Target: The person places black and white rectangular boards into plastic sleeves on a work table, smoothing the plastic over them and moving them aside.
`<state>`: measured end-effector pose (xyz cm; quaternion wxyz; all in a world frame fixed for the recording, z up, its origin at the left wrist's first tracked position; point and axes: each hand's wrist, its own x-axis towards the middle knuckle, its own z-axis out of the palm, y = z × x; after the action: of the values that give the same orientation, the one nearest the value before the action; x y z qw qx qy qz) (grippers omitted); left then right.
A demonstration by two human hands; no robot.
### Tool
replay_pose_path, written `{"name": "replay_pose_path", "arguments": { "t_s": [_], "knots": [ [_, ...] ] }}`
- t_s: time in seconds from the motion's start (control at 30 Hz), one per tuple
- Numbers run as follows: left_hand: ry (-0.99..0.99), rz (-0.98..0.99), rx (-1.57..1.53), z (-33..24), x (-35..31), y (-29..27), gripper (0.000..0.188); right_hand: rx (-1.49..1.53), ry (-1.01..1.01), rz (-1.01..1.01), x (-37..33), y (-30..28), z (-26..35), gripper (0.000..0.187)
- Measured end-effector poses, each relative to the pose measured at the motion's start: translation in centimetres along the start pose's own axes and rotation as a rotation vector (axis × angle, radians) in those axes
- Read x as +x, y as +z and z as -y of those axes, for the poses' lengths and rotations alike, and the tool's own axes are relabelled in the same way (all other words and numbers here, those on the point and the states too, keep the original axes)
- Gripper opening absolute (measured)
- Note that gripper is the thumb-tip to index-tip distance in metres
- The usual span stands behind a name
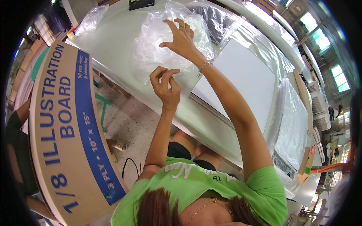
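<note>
My right hand (181,40) reaches over a loose pile of clear plastic bags (151,49) on the table, its thumb and fingers apart. Nearer to me, my left hand (164,86) is raised by the table's near edge with its fingers curled in; whether thin clear plastic is between them is hard to make out. Under my right forearm and to its right lies a stack of large white boards (245,71), squared up on the table.
A big brown carton (64,150) with a blue band stands at my left. Plastic-wrapped stacks (290,124) lie at the table's right. A black box (141,3) and another clear bag (91,19) sit at the far side. Someone's foot (120,145) shows beside the carton.
</note>
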<state>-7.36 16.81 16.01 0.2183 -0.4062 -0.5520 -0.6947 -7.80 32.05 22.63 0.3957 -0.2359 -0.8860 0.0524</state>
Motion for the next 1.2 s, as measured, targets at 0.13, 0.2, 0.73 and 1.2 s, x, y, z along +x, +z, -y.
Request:
{"name": "replay_pose_path", "arguments": {
  "t_s": [0.13, 0.2, 0.73, 1.2],
  "knots": [
    [0.022, -0.103, -0.068, -1.4, 2.3, -0.4, 0.029, 0.030, 0.124, 0.240, 3.0, 1.0, -2.0, 0.047],
    [0.018, -0.093, -0.043, -1.2, 2.8, -0.9, 0.027, 0.223, 0.140, 0.091, 3.3, 1.2, -3.5, 0.049],
    [-0.234, 0.687, 0.617, 7.2, 6.3, 4.1, 0.071, 0.539, 0.145, -0.016, 8.1, -4.8, -6.6, 0.025],
    [0.048, 1.122, 0.861, 22.6, 4.9, 8.6, 0.073, 0.830, 0.556, -0.707, -12.2, -32.7, -6.9, 0.022]
  ]
}}
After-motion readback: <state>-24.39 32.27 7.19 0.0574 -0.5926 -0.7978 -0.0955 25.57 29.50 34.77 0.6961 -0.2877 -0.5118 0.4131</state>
